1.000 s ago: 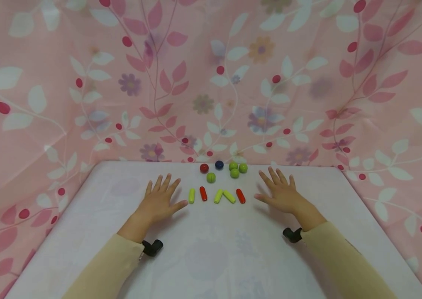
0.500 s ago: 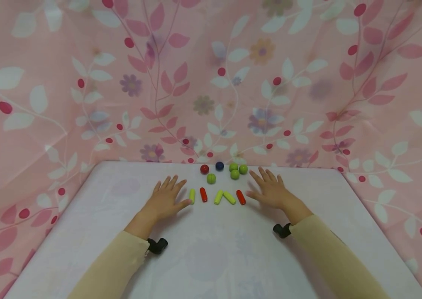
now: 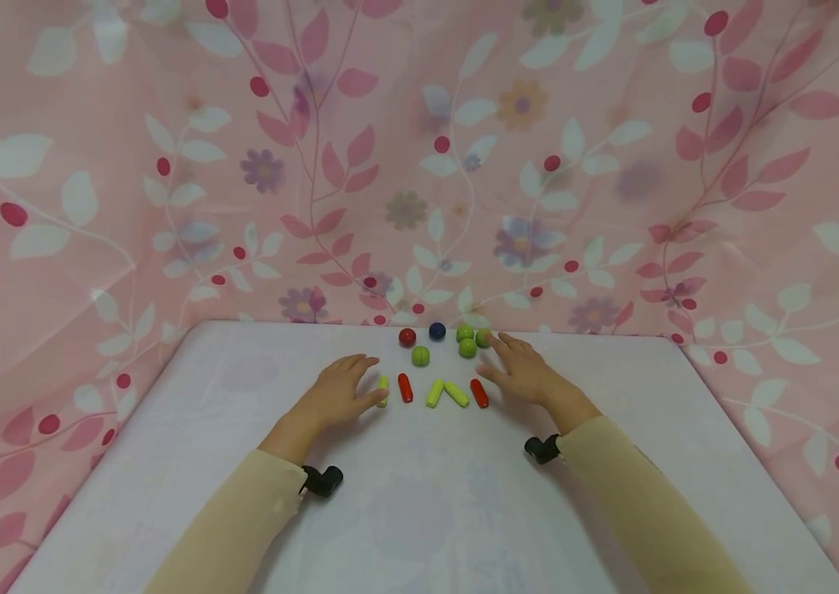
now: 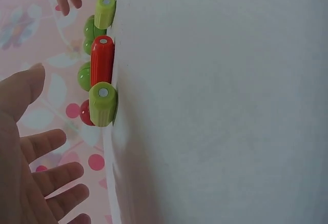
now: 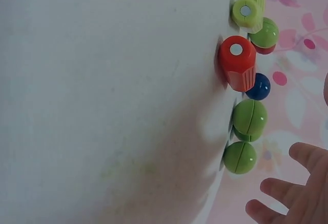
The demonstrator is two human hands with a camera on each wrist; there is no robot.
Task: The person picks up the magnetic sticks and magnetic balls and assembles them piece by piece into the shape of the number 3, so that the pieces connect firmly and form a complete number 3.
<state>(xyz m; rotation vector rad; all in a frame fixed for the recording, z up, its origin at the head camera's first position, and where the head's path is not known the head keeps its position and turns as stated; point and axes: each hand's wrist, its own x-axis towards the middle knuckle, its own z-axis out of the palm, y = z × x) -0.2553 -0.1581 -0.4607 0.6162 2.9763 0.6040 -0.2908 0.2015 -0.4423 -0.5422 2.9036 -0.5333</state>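
1. Holding nothing, the left hand (image 3: 337, 392) is placed left of centre in the head view, a wide gap being left between thumb and fingers; the outer yellow-green rod (image 4: 102, 110) is found just beside it.
2. The right hand (image 3: 525, 376) is seen right of centre, its fingers parted around nothing. The right red rod (image 3: 479, 393) and the rightmost green ball (image 3: 482, 338) are set nearest; in the head view the ball is overlapped by the fingers, but contact cannot be confirmed.
3. Between the hands, mid-frame, the inner red rod (image 3: 406, 388) and two inner yellow-green rods (image 3: 435, 393) are laid out on the table (image 3: 404, 462).
4. The rods are judged light, stiff and hard to break. Slipping is probably checked by the ribbed sides, so hold is best taken mid-length between thumb and forefinger. The pale end discs may be magnetic and are better left uncovered.
5. The glossy balls are expected to roll when nudged; each is best pinched from opposite sides, below its top.
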